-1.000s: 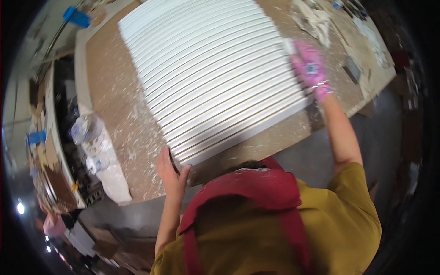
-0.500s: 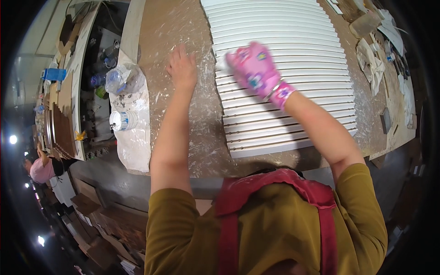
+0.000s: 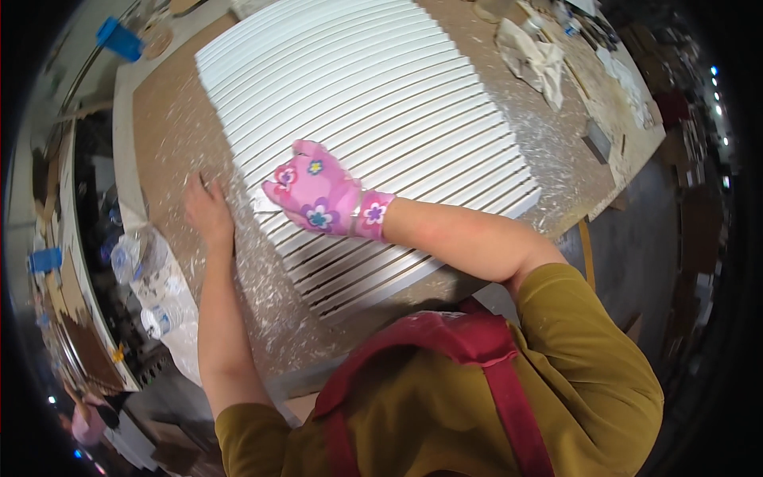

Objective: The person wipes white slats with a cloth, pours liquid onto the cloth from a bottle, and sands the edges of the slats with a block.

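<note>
A white slatted panel (image 3: 373,103), its ridges running side to side with dark gaps between some of them, lies across a brown paint-streaked worktop (image 3: 171,127). My right hand (image 3: 318,191), in a pink flowered glove, is closed over the panel near its left edge. A bit of something white pokes out beneath the fingers; the glove hides what it is. Bare and left of the panel, my left hand (image 3: 208,211) rests on the worktop, fingers apart and holding nothing.
At the left sit a white tub (image 3: 161,319) and a clear plastic bag (image 3: 143,253). A blue cup (image 3: 119,40) stands at the far left. Beyond the panel's right side are a crumpled cloth (image 3: 532,63) and a grey block (image 3: 596,141). Another person (image 3: 86,420) is in the left background.
My view has turned, so the panel now slants. My gloved right hand has moved nearer along the panel's left edge. My left hand stays flat on the worktop.
</note>
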`<control>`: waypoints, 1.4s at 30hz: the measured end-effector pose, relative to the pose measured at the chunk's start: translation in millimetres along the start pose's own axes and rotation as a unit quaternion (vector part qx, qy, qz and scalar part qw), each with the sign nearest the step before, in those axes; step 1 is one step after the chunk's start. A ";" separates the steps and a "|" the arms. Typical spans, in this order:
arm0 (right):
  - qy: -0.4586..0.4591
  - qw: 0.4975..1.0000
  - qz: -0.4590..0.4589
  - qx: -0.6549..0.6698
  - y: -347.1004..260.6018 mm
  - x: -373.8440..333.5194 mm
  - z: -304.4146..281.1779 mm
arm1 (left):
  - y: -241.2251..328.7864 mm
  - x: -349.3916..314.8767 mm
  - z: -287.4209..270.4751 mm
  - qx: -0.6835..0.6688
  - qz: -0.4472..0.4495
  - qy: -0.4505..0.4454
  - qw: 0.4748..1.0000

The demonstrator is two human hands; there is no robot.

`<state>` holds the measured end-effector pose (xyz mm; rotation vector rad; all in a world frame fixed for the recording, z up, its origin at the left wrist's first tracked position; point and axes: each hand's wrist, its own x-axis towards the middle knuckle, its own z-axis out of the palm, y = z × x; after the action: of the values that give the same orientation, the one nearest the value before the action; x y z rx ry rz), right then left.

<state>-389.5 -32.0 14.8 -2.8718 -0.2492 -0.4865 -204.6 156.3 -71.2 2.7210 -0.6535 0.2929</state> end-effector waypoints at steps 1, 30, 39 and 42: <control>0.004 1.000 0.008 -0.004 13.9 -8.4 -6.9 | -4.8 -1.2 -2.3 0.013 0.006 0.012 1.000; -0.023 0.986 -0.047 -0.156 47.7 44.6 10.2 | 9.7 52.0 18.4 0.030 -0.029 0.042 0.998; 0.036 0.998 -0.025 -0.045 36.0 95.1 13.3 | 11.3 51.8 14.3 0.028 -0.022 0.049 0.998; 0.063 0.997 -0.044 0.001 26.3 87.1 9.3 | 22.3 56.0 10.7 0.019 -0.010 0.036 0.999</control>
<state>-300.3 -43.7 31.1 -2.8235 -0.3561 -0.6789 -164.9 111.1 -60.0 2.7366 -0.6056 0.3996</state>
